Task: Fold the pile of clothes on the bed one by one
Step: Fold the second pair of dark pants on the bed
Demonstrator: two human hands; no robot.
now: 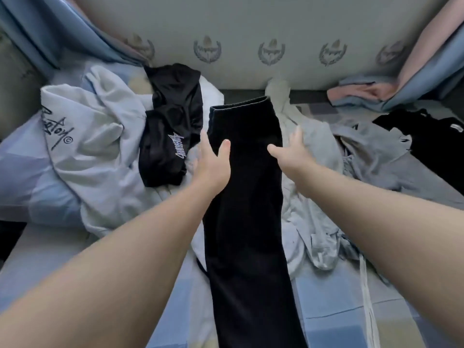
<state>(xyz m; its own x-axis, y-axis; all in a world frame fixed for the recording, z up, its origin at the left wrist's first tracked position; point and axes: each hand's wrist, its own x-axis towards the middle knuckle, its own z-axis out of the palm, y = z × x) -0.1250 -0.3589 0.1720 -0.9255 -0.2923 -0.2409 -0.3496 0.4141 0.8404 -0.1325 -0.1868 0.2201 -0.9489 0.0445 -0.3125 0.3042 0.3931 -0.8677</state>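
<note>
The left hand (213, 159) lies at the left edge of the black trousers (246, 209). Its thumb rests flat on top of the dark cloth and its fingers run straight along the edge. Whether they reach under and pinch the cloth cannot be told. The right hand (293, 151) is relaxed with fingers spread over pale grey cloth, and its thumb tip is at the trousers' right edge. Both bare forearms reach in from the bottom corners.

The trousers lie stretched lengthwise down the middle of the bed (339, 302). The waistband is at the far end and the legs run off the near edge of the view. They lie across other clothes at their upper half and on the sheet lower down.

The sheet is patterned in blocks of pale blue, white and cream. Behind the bed stands a grey panel (251, 26) with a row of crest emblems. Blue and pink curtains hang at its left (32, 33) and right (426, 61), the right one bunching down onto the bed.

Left of the trousers lies a crumpled black garment with white lettering (173, 126), just beside the left hand. Beyond it lies a white hooded top with black script (88, 146). To the right sprawls a heap of grey garments (321, 187) with a white drawstring (366, 285) trailing toward the near edge. Farther right lies another black garment (431, 144).
</note>
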